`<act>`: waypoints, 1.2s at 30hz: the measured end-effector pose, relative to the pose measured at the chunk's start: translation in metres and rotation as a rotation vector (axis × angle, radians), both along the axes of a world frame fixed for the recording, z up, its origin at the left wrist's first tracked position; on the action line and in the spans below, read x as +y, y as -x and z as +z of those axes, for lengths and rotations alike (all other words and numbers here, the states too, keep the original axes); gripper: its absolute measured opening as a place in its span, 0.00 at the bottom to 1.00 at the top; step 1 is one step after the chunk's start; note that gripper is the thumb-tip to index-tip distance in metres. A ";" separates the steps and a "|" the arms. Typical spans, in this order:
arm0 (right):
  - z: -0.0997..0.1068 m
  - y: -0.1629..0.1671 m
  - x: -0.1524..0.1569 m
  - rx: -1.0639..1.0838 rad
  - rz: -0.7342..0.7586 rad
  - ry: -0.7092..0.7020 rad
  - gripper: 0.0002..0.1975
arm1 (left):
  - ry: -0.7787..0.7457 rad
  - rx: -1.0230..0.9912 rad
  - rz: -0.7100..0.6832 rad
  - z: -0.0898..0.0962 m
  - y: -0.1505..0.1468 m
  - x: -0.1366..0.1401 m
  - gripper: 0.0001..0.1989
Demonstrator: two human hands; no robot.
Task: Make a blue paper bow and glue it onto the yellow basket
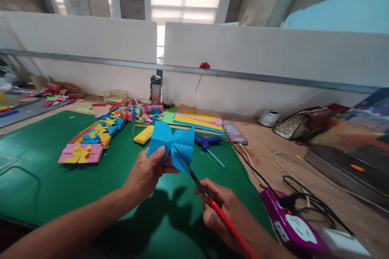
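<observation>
A sheet of blue paper (159,135), creased and notched at its top and bottom edges, is pinched in my left hand (152,164), thumb on the near face. My right hand (223,206) grips a pair of scissors (223,216) with red handles. Their dark blades reach up and left to the paper's right part, near its lower notch; I cannot tell how far apart the blades are. Both hands are raised above a green mat (127,218), on which they cast a shadow. Behind the paper lie a yellow folded paper piece (143,134) and a blue glue gun (206,142).
Pink, yellow and blue paper pouches with bows (80,153) line the mat's left. Coloured paper sheets (197,117), a bottle (156,89) and a phone (234,132) are farther back. At right are a purple power strip (288,220), cables and a handbag (304,123).
</observation>
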State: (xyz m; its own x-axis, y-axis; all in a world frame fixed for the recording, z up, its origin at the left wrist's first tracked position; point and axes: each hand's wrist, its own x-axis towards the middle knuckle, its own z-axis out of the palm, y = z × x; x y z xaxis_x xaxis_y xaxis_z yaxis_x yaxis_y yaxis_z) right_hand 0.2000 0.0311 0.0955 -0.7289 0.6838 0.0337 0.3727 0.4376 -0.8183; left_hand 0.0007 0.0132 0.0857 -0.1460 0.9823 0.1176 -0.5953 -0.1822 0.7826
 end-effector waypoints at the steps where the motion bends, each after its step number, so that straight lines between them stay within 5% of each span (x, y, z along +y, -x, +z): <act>1: 0.001 0.000 0.000 0.006 0.000 -0.009 0.18 | 0.002 0.011 -0.001 0.000 0.000 0.000 0.10; 7: 0.002 0.002 -0.002 0.019 -0.026 0.022 0.24 | -0.012 0.033 -0.026 -0.002 0.000 0.000 0.12; 15: -0.003 0.002 -0.001 0.002 -0.049 -0.004 0.10 | 0.024 -0.013 -0.021 -0.001 -0.002 -0.002 0.12; 36: -0.005 0.001 -0.003 0.076 0.029 -0.001 0.15 | -0.022 -0.041 -0.065 -0.007 -0.003 -0.001 0.10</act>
